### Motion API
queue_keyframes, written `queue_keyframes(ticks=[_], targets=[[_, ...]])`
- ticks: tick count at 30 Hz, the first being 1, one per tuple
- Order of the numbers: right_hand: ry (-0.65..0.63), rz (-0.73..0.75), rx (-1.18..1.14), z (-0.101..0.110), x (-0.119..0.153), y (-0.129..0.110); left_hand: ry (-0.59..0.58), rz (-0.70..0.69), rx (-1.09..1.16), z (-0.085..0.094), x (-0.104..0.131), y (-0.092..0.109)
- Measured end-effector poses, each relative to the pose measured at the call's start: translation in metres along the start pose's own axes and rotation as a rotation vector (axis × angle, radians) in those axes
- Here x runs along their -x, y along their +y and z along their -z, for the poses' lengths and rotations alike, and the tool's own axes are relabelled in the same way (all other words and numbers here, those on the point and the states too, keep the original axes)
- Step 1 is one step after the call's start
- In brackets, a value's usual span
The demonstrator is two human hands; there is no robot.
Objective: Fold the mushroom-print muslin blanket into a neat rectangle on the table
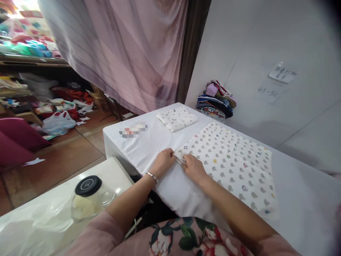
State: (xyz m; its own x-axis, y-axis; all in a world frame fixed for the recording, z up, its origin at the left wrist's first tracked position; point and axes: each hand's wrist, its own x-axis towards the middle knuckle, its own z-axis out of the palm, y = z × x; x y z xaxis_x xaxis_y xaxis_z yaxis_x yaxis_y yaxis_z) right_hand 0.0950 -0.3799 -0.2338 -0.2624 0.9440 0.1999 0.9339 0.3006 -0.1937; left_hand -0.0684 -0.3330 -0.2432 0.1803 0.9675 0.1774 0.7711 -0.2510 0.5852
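Observation:
A white cloth (234, 160) with grey mushroom-like prints and a few coloured ones lies spread on the white-covered table (298, 192). At its near left corner, my left hand (163, 163) pinches the edge, a bracelet on the wrist. Close beside it, my right hand (194, 169) is closed on the same edge, where the fabric is turned up in a small fold. Farther back lies a folded white cloth (177, 118) with small dark prints, apart from both hands.
A blurred-out item (133, 129) lies at the table's far left. A pile of folded clothes (215, 101) stands by the wall. On a lower white surface to the left is a glass jar with a black lid (88, 185). A pink curtain (128, 46) hangs behind.

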Motion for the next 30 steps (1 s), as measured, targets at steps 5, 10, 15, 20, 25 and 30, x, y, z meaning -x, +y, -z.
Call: queue_keyframes(ticks=[5,10,15,20,25,30], targets=[[-0.037,-0.038,0.053,0.006,0.037,0.017,0.036,-0.073,-0.194,-0.001,0.004,0.003],[-0.053,-0.014,0.055,0.010,0.051,0.024,-0.018,-0.178,-0.227,0.006,0.003,0.003],[-0.015,0.035,0.026,0.009,0.054,0.027,-0.082,-0.231,-0.298,0.009,-0.002,0.002],[-0.014,0.064,0.030,0.014,0.070,0.039,-0.105,-0.209,-0.350,0.006,-0.003,0.003],[0.002,0.058,-0.078,0.025,0.090,0.052,-0.070,-0.324,-0.337,0.008,0.003,0.001],[0.029,0.008,-0.267,0.029,0.082,0.048,-0.054,-0.573,-0.333,0.006,0.005,0.001]])
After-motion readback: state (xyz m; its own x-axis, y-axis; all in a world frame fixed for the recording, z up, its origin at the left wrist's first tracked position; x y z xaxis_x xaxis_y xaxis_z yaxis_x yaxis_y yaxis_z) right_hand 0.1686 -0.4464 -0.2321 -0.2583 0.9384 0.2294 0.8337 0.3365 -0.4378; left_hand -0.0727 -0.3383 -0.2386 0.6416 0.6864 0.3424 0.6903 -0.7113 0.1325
